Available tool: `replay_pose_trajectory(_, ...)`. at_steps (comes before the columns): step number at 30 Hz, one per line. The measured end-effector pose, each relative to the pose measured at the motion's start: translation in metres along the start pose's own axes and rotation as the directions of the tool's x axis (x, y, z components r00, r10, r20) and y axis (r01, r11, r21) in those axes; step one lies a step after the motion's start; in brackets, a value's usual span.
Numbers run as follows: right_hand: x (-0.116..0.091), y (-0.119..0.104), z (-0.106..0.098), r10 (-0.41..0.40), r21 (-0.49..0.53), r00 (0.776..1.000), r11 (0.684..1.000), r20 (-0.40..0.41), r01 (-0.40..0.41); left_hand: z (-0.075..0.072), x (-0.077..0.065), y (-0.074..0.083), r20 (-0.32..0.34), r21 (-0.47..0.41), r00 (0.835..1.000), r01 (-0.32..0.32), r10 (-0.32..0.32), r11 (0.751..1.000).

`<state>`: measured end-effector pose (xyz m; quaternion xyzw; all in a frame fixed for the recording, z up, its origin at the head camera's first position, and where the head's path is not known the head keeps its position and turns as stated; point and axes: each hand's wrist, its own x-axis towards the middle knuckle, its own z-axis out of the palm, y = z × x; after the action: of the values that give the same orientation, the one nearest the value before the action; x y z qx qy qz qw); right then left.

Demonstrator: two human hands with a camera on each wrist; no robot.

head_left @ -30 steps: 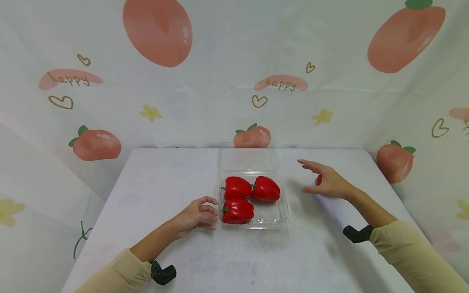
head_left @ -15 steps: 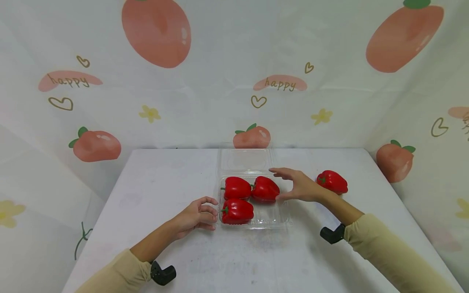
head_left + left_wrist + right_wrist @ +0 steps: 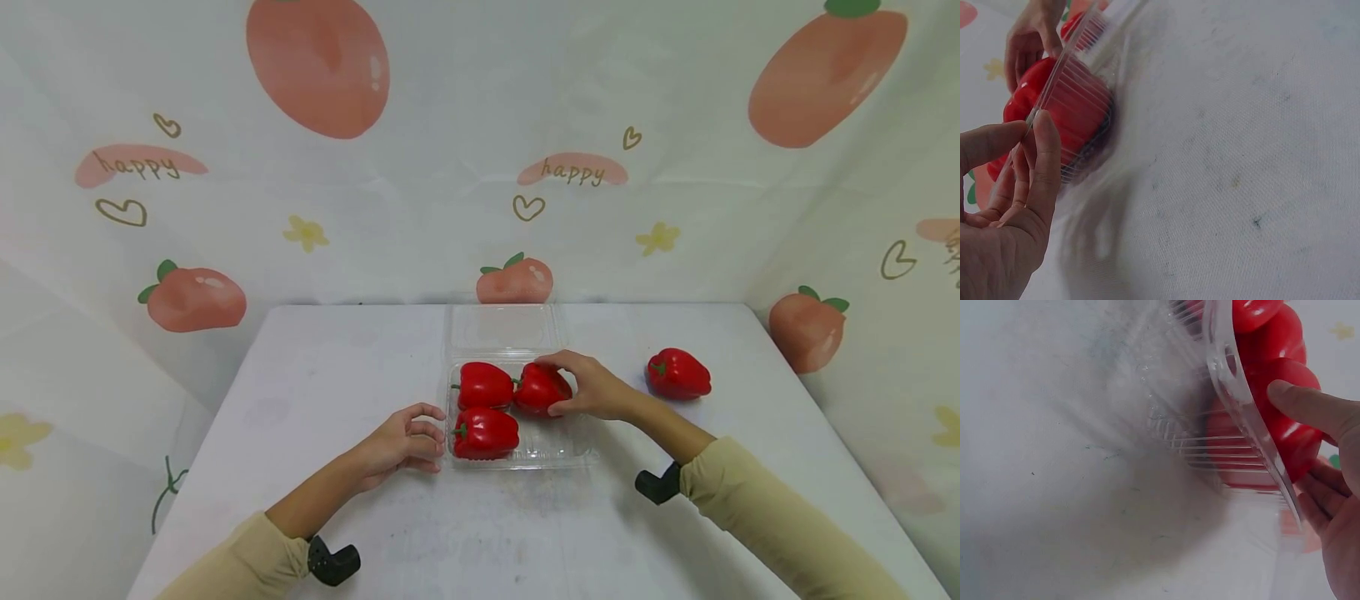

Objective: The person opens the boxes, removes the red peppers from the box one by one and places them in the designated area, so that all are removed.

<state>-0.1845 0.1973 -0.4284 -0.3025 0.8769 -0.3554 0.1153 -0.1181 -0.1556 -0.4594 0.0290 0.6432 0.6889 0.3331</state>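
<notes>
A clear plastic clamshell box [image 3: 555,450] sits on the table with its lid [image 3: 506,327] folded back. Three red bell peppers lie inside: one back left [image 3: 483,386], one front left [image 3: 486,433] and one back right [image 3: 536,390]. My left hand [image 3: 401,446] pinches the left rim of the box between thumb and fingers, as the left wrist view shows. Around the back-right pepper my right hand [image 3: 596,390] curls, with its thumb [image 3: 1300,403] pressed on the near side and the fingers on the far side.
Another red bell pepper [image 3: 678,373] lies on the white table [image 3: 360,350], right of the box. A fruit-print cloth [image 3: 420,167] hangs behind the table and at its sides. Each wrist wears a black camera.
My right hand has moved left from beside the loose pepper to the back-right pepper in the box and taken hold of it. The left hand has stayed at the rim.
</notes>
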Motion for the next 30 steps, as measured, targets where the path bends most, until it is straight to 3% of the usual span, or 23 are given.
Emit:
replay_pose_trajectory(11,-0.001,-0.007,-0.004,-0.004,-0.019,1.000,1.000,0.003,0.004,0.000,-0.002,0.000,0.007,0.012,1.000,-0.006,0.006,1.000)
replay_pose_trajectory(20,-0.003,-0.013,-0.015,-0.025,0.040,1.000,0.999,-0.003,0.025,0.000,-0.001,0.001,0.010,0.004,1.000,-0.006,0.006,1.000)
replay_pose_trajectory(30,-0.006,-0.017,-0.024,-0.030,0.040,0.999,0.999,0.032,0.028,0.000,-0.001,-0.001,0.006,0.001,1.000,-0.004,0.004,1.000)
